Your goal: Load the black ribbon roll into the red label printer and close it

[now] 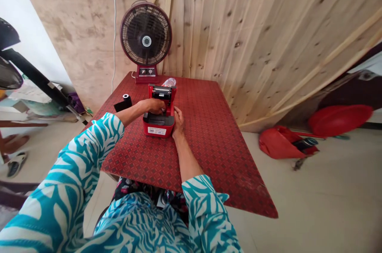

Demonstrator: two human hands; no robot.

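A red and black label printer (159, 129) stands on the table with its lid (162, 93) raised. My left hand (155, 106) reaches into the open body from the left. Its fingers are curled down inside, and what they grip, if anything, is hidden. Against the printer's right side, my right hand (178, 121) holds the casing with its fingers along the edge. To the left of the printer lies a black roll (126, 102) with a white core and a loose black strip.
A dark red fan (146, 38) stands at the back of the patterned red table (205, 133). Behind the printer lies a clear plastic bottle (169, 82). A wooden plank wall (238, 38) rises behind. On the floor at right are a red bag (279, 143) and a red basin (340, 121).
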